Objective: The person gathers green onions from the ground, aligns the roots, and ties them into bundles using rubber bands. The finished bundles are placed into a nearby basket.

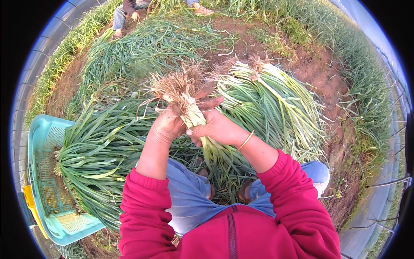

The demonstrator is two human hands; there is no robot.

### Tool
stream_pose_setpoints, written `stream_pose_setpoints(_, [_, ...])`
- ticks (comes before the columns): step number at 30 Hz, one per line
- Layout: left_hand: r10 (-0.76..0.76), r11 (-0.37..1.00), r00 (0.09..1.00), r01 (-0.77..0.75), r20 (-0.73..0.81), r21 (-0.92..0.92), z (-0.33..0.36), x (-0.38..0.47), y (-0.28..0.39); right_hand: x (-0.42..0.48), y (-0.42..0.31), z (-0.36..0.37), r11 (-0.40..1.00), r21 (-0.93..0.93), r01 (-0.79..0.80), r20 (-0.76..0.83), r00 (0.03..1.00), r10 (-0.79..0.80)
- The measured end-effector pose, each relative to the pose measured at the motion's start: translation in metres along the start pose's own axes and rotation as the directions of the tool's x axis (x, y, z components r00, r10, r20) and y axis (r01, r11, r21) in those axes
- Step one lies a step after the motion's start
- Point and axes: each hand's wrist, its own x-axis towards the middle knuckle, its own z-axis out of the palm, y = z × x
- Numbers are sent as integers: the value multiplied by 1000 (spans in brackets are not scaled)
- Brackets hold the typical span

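Both my hands hold one bunch of leafy green plants with pale stems [194, 116], its matted brown roots pointing up and away from me and its leaves hanging down between my knees. My left hand [169, 123] grips the bunch from the left, close under the roots; part of it is hidden by them. Around the pale stems from the right is my right hand [218, 126], thumb on the near side and some soiled fingers spread beyond. A gold-coloured bangle [245, 141] circles the right wrist.
At the left, a turquoise plastic crate [69, 226] lies with rooted bunches [97, 155] fanning out of it. A large pile of similar plants [275, 103] is on the soil at the right. Further off are loose green leaves [142, 45] and a seated person [129, 11].
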Motion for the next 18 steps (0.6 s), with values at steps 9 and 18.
stream_pose_setpoints(9, [-105, 991, 713, 129, -693, -17, -18, -2, -4, 29, 20, -19, 830, -558, 12, 101, 993, 53])
stream_pose_setpoints(18, [-28, 999, 614, 49, -789, 3, -26, 14, 1, 108, 100, -256, 175, -812, -557, -584, 784, -210])
